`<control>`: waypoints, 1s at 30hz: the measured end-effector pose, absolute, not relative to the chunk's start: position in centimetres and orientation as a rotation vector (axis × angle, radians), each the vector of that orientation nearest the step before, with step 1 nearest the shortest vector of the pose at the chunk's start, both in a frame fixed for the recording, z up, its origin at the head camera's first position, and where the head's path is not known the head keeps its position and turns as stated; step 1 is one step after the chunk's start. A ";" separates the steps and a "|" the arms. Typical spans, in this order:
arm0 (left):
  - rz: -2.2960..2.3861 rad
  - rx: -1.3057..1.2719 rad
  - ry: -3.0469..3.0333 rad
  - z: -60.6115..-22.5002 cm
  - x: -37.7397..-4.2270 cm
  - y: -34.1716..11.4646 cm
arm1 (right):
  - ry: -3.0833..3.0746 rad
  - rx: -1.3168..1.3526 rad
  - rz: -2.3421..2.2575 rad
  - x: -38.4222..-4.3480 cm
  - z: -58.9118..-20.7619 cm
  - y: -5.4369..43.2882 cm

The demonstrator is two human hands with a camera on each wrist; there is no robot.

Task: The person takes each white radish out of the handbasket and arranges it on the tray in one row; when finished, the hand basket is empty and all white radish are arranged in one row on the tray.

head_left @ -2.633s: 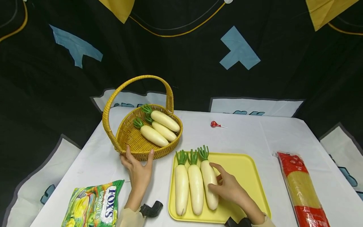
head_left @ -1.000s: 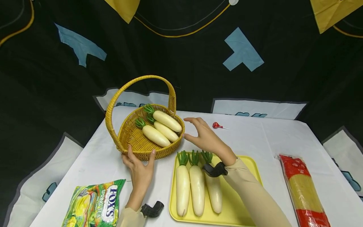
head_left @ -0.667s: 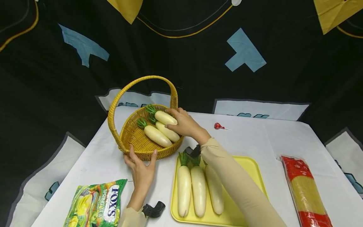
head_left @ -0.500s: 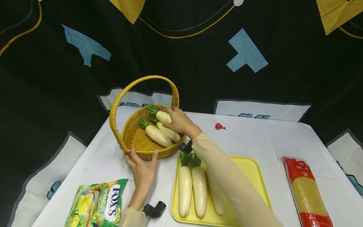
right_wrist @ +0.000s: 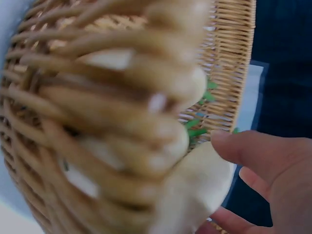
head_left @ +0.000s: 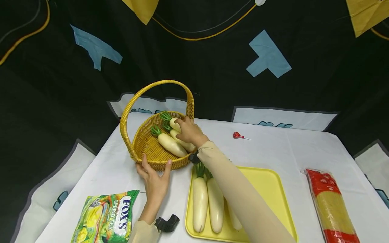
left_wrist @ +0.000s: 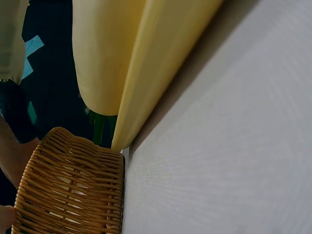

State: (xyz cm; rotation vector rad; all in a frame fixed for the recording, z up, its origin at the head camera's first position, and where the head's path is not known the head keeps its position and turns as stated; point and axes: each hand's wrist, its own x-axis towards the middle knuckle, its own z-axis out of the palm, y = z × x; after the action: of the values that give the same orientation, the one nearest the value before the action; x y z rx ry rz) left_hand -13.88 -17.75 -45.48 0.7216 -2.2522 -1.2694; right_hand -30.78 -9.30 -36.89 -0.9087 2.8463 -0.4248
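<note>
Head view: white cloth (head_left: pixel 291 152) covers the desk (head_left: pixel 218 135), backed by a black curtain (head_left: pixel 212 77) bearing blue patches (head_left: pixel 268 54). Right grip (head_left: pixel 190 132), clamped on the rearmost white radish (head_left: pixel 174 125) inside the wicker basket (head_left: pixel 180 163); left grip (head_left: pixel 156 184), clasped on its near rim. Further radishes (head_left: pixel 199 206) line the yellow tray (head_left: pixel 270 182). Margins: candy bag (head_left: pixel 104 217) left, red lollipop (head_left: pixel 237 135) behind the tray, pasta packet (head_left: pixel 331 206) right.

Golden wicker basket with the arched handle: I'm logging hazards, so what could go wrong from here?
The smooth, rearmost white radish with green leaves might slip from the right hand. The basket could slide if bumped; the left hand touches just its near side. The beige sleeve, crossing above the yellow rectangular tray, might nudge radishes there.
</note>
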 end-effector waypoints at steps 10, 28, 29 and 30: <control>-1.268 0.716 -2.252 -45.5 -13.9 -17.7 | 2.868 -0.838 -0.472 -31.4 -38.9 -8.7; -1.266 0.706 -2.248 -45.5 -13.9 -17.8 | 2.883 -0.806 -0.451 -31.7 -40.2 -9.0; -1.269 0.705 -2.248 -45.5 -13.9 -17.8 | 2.883 -0.803 -0.458 -31.7 -40.2 -8.9; -1.270 0.703 -2.247 -45.5 -13.9 -17.8 | 2.884 -0.800 -0.464 -31.7 -40.2 -8.9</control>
State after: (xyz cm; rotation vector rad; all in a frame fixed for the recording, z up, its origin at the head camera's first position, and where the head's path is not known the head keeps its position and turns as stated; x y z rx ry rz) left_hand -13.88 -17.79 -45.50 0.7033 -2.2470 -1.2705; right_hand -31.68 -8.87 -40.22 -0.7996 2.8838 -0.4640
